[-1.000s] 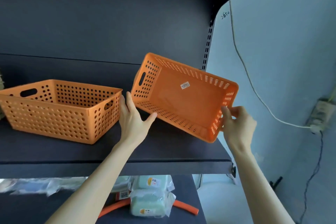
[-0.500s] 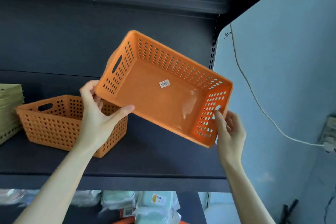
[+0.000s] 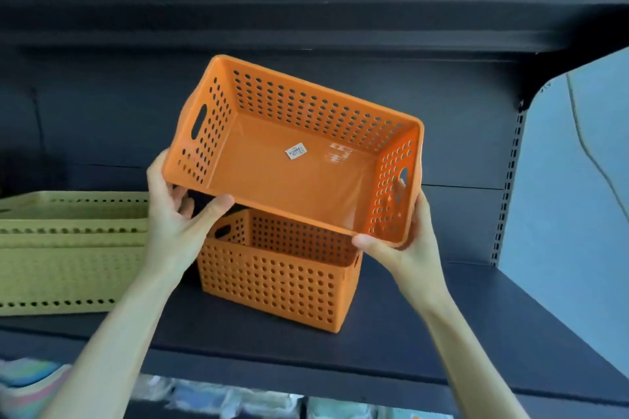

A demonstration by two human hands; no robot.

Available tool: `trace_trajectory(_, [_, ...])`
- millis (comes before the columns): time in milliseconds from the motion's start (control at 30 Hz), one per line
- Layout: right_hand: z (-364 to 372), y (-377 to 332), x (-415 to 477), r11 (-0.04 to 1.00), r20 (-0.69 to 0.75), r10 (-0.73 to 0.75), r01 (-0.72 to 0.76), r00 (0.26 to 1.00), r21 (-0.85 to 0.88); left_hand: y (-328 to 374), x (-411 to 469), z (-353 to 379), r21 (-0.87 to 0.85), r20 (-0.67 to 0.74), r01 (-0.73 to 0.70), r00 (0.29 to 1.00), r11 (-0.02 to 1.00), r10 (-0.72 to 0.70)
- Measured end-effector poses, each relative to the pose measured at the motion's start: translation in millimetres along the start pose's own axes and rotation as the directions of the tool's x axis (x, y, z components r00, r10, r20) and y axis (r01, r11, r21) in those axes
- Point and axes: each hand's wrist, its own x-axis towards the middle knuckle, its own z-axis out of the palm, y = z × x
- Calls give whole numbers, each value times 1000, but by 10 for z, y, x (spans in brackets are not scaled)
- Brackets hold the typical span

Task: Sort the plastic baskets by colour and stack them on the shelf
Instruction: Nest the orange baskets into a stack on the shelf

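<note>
I hold an orange perforated basket (image 3: 272, 177) in the air, tilted so its open top faces me, with a white sticker on its floor. My left hand (image 3: 177, 218) grips its near left corner. My right hand (image 3: 405, 238) grips its near right corner, fingers behind the end wall. Directly below it a second orange basket (image 3: 272, 282) stands upright on the dark shelf (image 3: 425, 333). The held basket hovers just above this one's rim, not nested. To the left, a stack of green baskets (image 3: 68, 255) sits on the same shelf.
The shelf's dark back panel and an upper shelf board (image 3: 306, 10) close in the space above. A slotted upright (image 3: 507, 187) marks the shelf's right end, with a pale blue wall (image 3: 578, 214) and a cable beyond. Wrapped packages show blurred on the level below.
Both hands have carried the held orange basket left and over the standing orange basket. My view has swung left, bringing the green stack into sight.
</note>
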Motion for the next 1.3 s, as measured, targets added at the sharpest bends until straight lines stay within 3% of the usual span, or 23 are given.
trace_trajectory(167, [536, 137, -44, 993, -150, 46, -62, 988, -102, -390, 195, -350, 31, 57, 55, 997, 998, -57])
trace_trajectory(267, [703, 196, -98, 959, -248, 54, -119, 967, -258, -627, 249, -391, 35, 109, 113, 987, 993, -116])
trace_trajectory(500, [814, 297, -101, 872, -378, 65, -236, 924, -428, -1086, 215, -393, 221, 116, 163, 975, 962, -192])
trace_trajectory(833, [803, 307, -43, 850, -470, 93, -316, 878, -422, -1233, 103, -354, 144, 99, 206, 970, 968, -222])
trace_trajectory(1033, [802, 475, -120, 810, -444, 216, -413, 870, -417, -1329, -51, -275, 195, 96, 240, 960, 951, -262])
trace_trajectory(1300, [905, 574, -217, 845, -449, 172, -366, 877, -391, -1321, -192, -266, 72, 95, 217, 970, 974, -223])
